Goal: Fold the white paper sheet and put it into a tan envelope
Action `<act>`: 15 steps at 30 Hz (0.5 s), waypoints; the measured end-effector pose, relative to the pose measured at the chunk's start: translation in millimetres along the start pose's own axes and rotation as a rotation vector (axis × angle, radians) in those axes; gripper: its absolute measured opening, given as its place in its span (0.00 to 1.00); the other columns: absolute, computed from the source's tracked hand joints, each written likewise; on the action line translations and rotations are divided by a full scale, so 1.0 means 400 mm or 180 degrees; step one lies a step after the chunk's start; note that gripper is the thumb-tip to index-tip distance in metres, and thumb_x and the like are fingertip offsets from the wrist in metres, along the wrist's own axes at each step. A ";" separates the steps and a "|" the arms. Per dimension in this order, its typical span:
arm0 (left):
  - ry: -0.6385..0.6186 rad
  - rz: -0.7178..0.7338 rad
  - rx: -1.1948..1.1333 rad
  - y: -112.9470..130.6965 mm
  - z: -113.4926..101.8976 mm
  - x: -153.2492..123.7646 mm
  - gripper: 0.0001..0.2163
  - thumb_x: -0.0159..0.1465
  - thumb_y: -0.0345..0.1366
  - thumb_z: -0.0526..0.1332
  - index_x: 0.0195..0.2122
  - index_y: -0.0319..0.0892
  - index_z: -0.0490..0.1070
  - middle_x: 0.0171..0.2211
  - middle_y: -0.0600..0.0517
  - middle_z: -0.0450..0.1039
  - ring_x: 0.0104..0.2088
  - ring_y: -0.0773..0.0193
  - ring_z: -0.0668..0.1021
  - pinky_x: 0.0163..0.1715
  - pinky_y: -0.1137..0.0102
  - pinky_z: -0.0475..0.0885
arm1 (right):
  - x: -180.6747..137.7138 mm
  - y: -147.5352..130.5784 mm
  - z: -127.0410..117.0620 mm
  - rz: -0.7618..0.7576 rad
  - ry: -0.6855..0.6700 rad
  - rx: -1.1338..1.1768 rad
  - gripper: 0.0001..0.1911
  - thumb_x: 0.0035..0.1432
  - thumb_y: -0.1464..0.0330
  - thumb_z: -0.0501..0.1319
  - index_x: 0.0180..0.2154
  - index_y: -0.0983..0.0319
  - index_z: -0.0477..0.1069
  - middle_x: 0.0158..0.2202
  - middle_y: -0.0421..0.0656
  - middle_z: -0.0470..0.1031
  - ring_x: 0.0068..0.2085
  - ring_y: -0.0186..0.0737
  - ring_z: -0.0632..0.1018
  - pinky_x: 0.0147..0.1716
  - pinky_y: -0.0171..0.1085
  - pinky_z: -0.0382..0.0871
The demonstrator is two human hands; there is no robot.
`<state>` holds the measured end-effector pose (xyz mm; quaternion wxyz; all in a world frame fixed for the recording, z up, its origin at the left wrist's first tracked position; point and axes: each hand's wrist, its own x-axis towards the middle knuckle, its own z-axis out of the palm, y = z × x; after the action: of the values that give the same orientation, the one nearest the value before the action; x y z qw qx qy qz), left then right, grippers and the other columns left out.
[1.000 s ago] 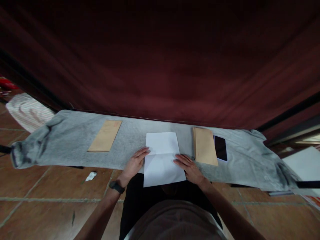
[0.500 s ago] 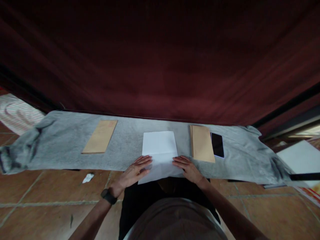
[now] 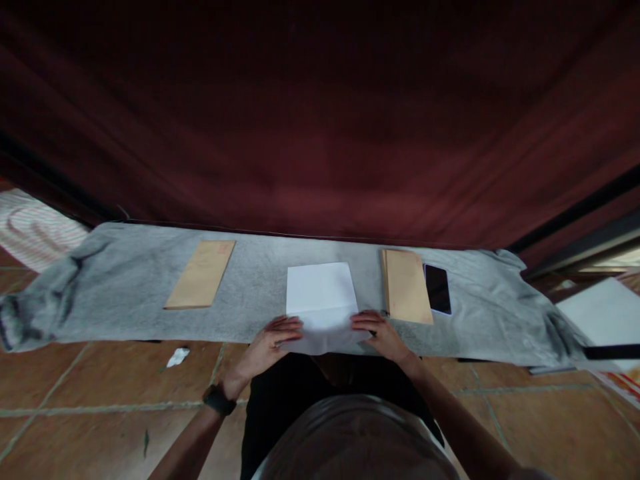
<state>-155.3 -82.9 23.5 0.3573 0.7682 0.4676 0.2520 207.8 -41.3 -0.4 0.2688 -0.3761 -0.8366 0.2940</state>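
A white sheet of paper with a crease across it lies in front of me on the grey cloth. Its near part curves upward between my hands. My left hand is closed on the paper's left side, thumb beneath and fingers on top. On the right side, my right hand pinches the sheet the same way. Close beyond my right hand lies a small stack of brown envelopes. A single-looking brown envelope rests further off to the left.
A phone lies beside the right envelopes. The grey cloth covers a narrow bench, with a dark red curtain behind it. A crumpled white scrap is on the tiled floor. At far right is a white board.
My fingers have gone from lying flat on the sheet to gripping its sides. The paper's near edge has lifted and bent upward.
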 end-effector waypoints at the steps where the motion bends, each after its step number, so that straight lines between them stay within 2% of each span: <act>1: 0.0072 -0.0201 -0.0083 -0.001 -0.001 0.001 0.10 0.64 0.39 0.62 0.43 0.48 0.81 0.47 0.48 0.81 0.52 0.55 0.79 0.59 0.55 0.68 | 0.002 -0.004 0.000 0.0086 0.0006 -0.0055 0.12 0.62 0.70 0.63 0.46 0.54 0.79 0.51 0.42 0.80 0.55 0.43 0.78 0.58 0.46 0.69; 4: 0.0584 -0.0880 -0.0349 0.004 -0.007 0.014 0.16 0.65 0.48 0.58 0.41 0.44 0.81 0.39 0.50 0.82 0.40 0.57 0.80 0.43 0.64 0.75 | 0.024 -0.019 0.006 0.0598 0.0169 -0.0401 0.10 0.67 0.66 0.59 0.44 0.57 0.79 0.47 0.45 0.82 0.51 0.44 0.80 0.54 0.42 0.71; 8: 0.1281 -0.1179 -0.0437 0.011 0.000 0.065 0.18 0.63 0.51 0.57 0.30 0.41 0.76 0.27 0.53 0.76 0.30 0.63 0.75 0.31 0.71 0.70 | 0.091 -0.039 0.020 0.1584 0.0238 -0.0901 0.16 0.71 0.60 0.54 0.41 0.60 0.78 0.37 0.45 0.83 0.40 0.43 0.83 0.40 0.35 0.72; 11: 0.1621 -0.1314 -0.0244 0.011 0.013 0.109 0.19 0.65 0.51 0.55 0.27 0.42 0.71 0.23 0.55 0.71 0.25 0.64 0.72 0.28 0.72 0.65 | 0.149 -0.050 0.028 0.2012 0.0186 -0.1254 0.17 0.71 0.58 0.53 0.44 0.60 0.77 0.36 0.44 0.83 0.39 0.42 0.83 0.35 0.33 0.69; 15: 0.1731 -0.1645 0.0581 0.013 0.021 0.152 0.16 0.69 0.46 0.52 0.34 0.42 0.73 0.26 0.52 0.74 0.25 0.64 0.73 0.28 0.71 0.62 | 0.208 -0.058 0.034 0.2218 0.0140 -0.1637 0.16 0.72 0.58 0.53 0.47 0.60 0.75 0.39 0.47 0.83 0.40 0.43 0.83 0.36 0.34 0.69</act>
<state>-119.9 -32.6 25.6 0.2021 0.5587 0.7441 0.3055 140.2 7.6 25.5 0.0687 -0.6970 -0.6997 0.1411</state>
